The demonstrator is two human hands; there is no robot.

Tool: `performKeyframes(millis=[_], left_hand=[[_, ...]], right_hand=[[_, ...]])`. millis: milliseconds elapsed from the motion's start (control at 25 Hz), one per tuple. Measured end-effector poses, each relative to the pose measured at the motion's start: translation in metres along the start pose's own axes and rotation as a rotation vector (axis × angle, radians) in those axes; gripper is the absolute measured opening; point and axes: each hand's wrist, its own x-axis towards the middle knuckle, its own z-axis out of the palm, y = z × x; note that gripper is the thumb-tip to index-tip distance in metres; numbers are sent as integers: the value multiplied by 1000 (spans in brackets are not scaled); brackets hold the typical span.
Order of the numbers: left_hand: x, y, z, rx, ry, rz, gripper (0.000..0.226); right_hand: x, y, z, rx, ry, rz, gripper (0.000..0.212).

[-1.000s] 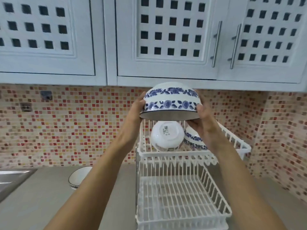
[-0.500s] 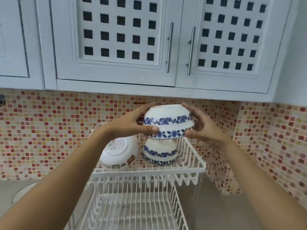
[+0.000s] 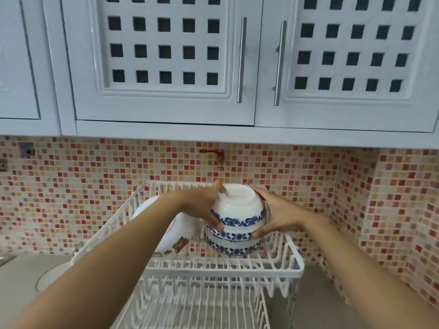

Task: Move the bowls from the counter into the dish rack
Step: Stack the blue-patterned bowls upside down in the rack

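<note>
A white bowl with blue flower bands (image 3: 237,210) is upside down, held between my left hand (image 3: 202,207) and my right hand (image 3: 278,214). It sits down over a second blue-patterned bowl (image 3: 231,245), also inverted, in the upper tier of the white wire dish rack (image 3: 294,264). A third white bowl (image 3: 175,236) leans on its side in the same tier to the left, partly hidden by my left forearm. Another bowl (image 3: 51,275) stands on the grey counter left of the rack, mostly hidden by my arm.
The rack's lower tier (image 3: 194,307) shows bare wire bars. White cabinets with metal handles (image 3: 241,60) hang overhead. Mosaic tile wall (image 3: 356,210) closes in behind and on the right. A sink edge (image 3: 4,260) shows at the far left.
Both hands have lowered the upside-down bowl from above the rack onto the inverted bowl in the upper tier. The view has tilted and moved closer.
</note>
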Motion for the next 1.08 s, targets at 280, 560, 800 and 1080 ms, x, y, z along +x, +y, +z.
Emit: performKeyframes(millis=[280,560,800,1080], left_hand=[[23,11,10,141,-80,-100,96],[28,8,16,242,-136,-202,110],[23,21,11,311,-143,-216,115],[-36,-10,-49,277,229,-89,55]], right_hand=[[13,12,4,-141,-83,88,116],[21,7,5,-228,-145,104,111],[15,-5,0,-282,-162,144,104],[42,-67,-21,-483,36,18,74]])
